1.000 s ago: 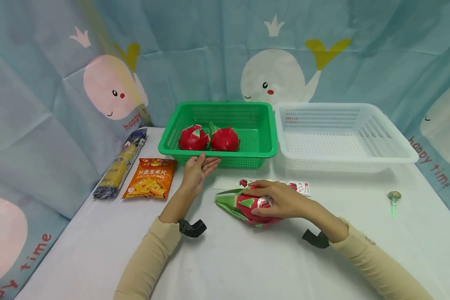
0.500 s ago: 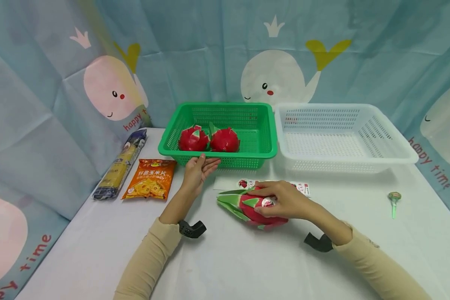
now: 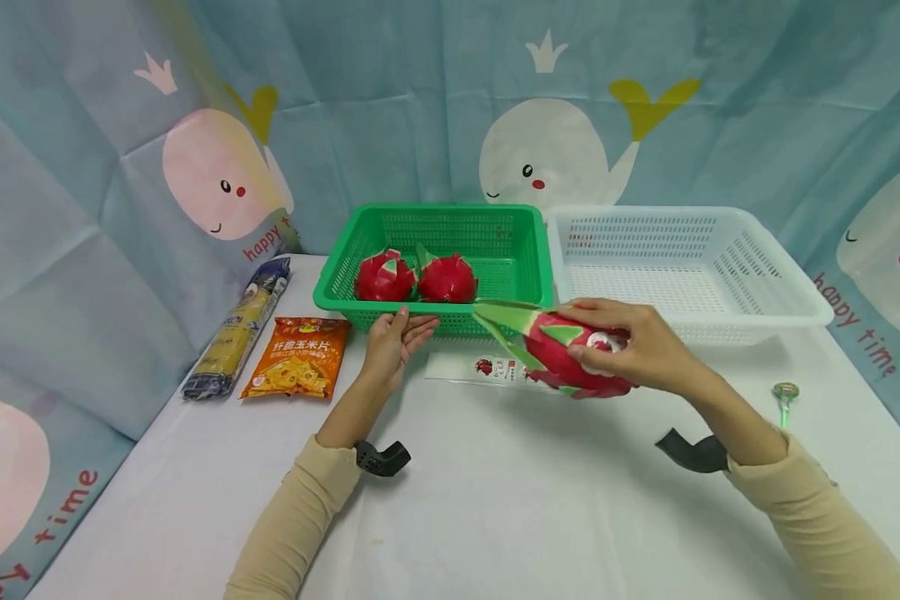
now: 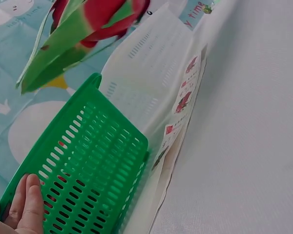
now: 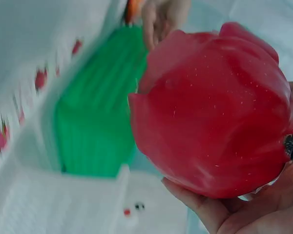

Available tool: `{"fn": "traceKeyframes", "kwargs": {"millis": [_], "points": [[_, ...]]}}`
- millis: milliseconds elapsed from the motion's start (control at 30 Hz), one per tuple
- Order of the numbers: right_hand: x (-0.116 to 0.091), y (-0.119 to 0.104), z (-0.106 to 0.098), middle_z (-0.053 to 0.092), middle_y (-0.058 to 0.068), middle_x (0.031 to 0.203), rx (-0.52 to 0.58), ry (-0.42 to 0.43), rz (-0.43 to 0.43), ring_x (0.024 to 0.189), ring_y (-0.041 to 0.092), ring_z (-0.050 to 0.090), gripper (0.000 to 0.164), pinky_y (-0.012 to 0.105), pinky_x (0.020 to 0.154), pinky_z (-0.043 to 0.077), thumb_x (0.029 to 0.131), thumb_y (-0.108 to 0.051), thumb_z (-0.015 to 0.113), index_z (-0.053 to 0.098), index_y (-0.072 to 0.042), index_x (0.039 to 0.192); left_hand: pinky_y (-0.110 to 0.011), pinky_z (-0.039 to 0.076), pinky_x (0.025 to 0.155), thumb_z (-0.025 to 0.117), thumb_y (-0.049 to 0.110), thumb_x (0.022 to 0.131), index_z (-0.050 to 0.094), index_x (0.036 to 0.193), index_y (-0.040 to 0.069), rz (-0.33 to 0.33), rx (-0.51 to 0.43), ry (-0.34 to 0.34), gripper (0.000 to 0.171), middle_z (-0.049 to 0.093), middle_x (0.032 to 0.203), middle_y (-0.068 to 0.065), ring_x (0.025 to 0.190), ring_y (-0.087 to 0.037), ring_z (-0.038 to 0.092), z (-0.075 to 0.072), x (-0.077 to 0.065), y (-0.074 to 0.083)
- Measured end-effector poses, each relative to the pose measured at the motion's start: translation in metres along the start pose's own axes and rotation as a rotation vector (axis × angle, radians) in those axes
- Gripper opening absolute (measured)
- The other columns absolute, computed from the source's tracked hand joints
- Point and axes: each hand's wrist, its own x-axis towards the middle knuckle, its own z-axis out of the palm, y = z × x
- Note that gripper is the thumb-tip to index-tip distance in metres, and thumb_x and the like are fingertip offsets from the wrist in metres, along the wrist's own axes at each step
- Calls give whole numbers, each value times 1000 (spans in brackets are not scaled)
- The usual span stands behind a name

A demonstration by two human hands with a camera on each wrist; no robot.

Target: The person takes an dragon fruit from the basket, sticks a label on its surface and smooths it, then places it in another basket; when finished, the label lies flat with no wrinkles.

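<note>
My right hand [image 3: 641, 346] grips a large red dragon fruit [image 5: 215, 112] with long green leaves and a round sticker, holding it above the table. Its leafy end points left, in front of the green basket [image 3: 435, 307]; the thumb and fingers lie along its sides. My left hand [image 3: 393, 343] holds the front rim of that basket, thumb at the rim and fingers below it against the outer wall. In the left wrist view, the fingers [image 4: 33, 200] lie on the slotted wall. Two dragon fruits [image 3: 385, 277] sit side by side in the basket's left half.
A white basket [image 3: 720, 320] stands right of the green one. Strips printed with dragon fruits [image 3: 450, 367] lie in front. An orange snack bag [image 3: 298, 358] and a long yellow-and-blue package [image 3: 236, 329] lie left, a lollipop [image 3: 785, 392] right. Whale-printed cloth [image 3: 420, 150] hangs behind.
My right hand has lifted the large dragon fruit off the table, moving it up and to the right and uncovering more of the printed strips. My left hand has stayed at the basket rim.
</note>
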Motion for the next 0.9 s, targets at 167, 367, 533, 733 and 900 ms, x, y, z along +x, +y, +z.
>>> {"fn": "traceKeyframes", "kwargs": {"millis": [167, 367, 533, 733, 900], "points": [[6, 9, -35, 56, 10, 128, -53, 135, 128, 101, 9, 47, 50, 13, 64, 48, 79, -18, 71, 57, -19, 126, -22, 53, 80, 37, 23, 99, 37, 102, 5, 1, 3, 1, 18, 65, 97, -8, 89, -14, 68, -1, 1, -1], [10, 40, -75, 50, 19, 130, -84, 213, 348, 91, 6, 42, 53, 8, 56, 44, 84, -33, 65, 49, -20, 134, -23, 52, 82, 36, 24, 100, 37, 103, 4, -3, 22, -2, 20, 65, 97, -7, 90, -13, 67, -2, 1, -2], [10, 87, -102, 45, 24, 134, -99, 346, 545, 86, 6, 40, 57, 6, 50, 41, 85, -45, 58, 44, -23, 136, -24, 51, 83, 37, 26, 99, 37, 104, 5, -5, 38, -5, 22, 65, 97, -6, 90, -13, 67, -3, 2, -2], [-1, 150, -116, 38, 26, 140, -138, 446, 736, 106, 30, 44, 62, 4, 48, 32, 86, -51, 52, 39, -20, 138, -23, 52, 81, 38, 26, 99, 38, 105, 5, 0, 41, -11, 22, 66, 96, -6, 89, -13, 68, -3, 5, -2], [-10, 180, -115, 38, 37, 132, -278, 339, 775, 115, 48, 32, 67, 21, 52, 35, 87, -49, 49, 32, -10, 139, -23, 52, 81, 38, 25, 99, 38, 105, 6, -5, 44, -1, 20, 66, 96, -7, 88, -13, 68, -3, 6, -3]]}}
